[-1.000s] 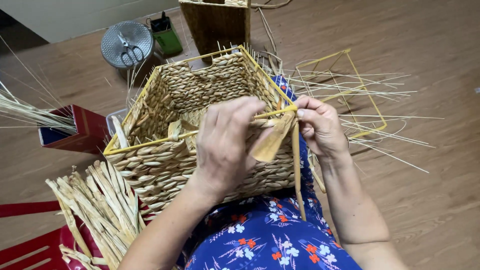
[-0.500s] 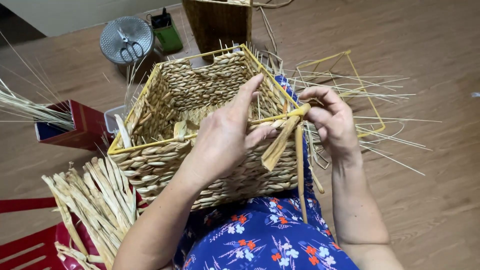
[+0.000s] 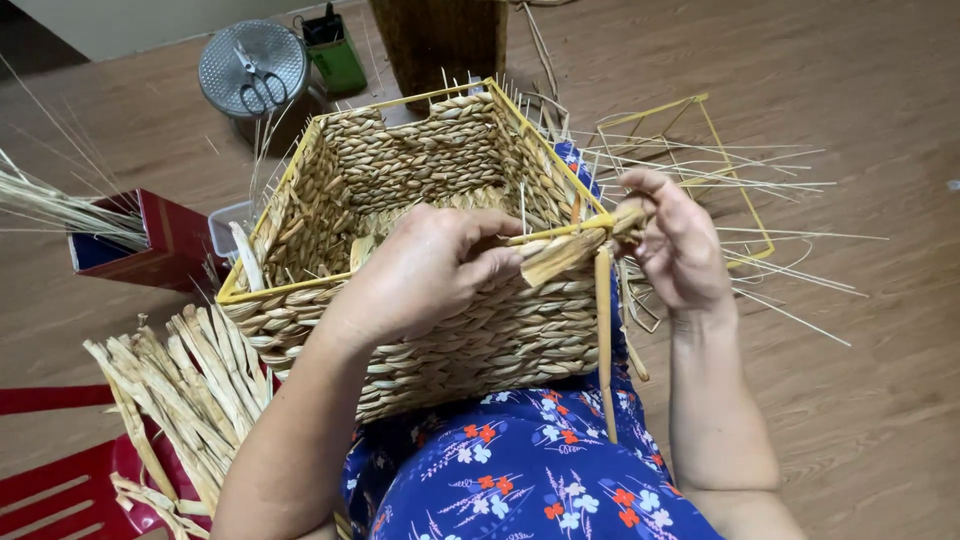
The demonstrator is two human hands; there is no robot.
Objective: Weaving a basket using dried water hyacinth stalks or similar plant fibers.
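Note:
A rectangular woven straw basket (image 3: 440, 170) with a yellow wire rim rests on my lap. My left hand (image 3: 430, 270) lies over the near rim, its fingers pinching a flat dried straw strand (image 3: 560, 262) against the rim. My right hand (image 3: 680, 245) grips the same strand at the basket's right corner, where it wraps the wire. A long loose end of the strand (image 3: 604, 340) hangs down the basket's side over my blue flowered clothing.
A bundle of dried straw strips (image 3: 170, 390) lies at lower left by a red stool (image 3: 60, 480). A red box with thin reeds (image 3: 150, 240), a metal lid with scissors (image 3: 255, 75), a green container (image 3: 335, 50), and a yellow wire frame (image 3: 720, 170) with loose reeds surround me.
My left hand's raised fingers have come down and closed on the strand at the rim. My right hand has shifted up to the corner, pulling the strand tighter around the wire.

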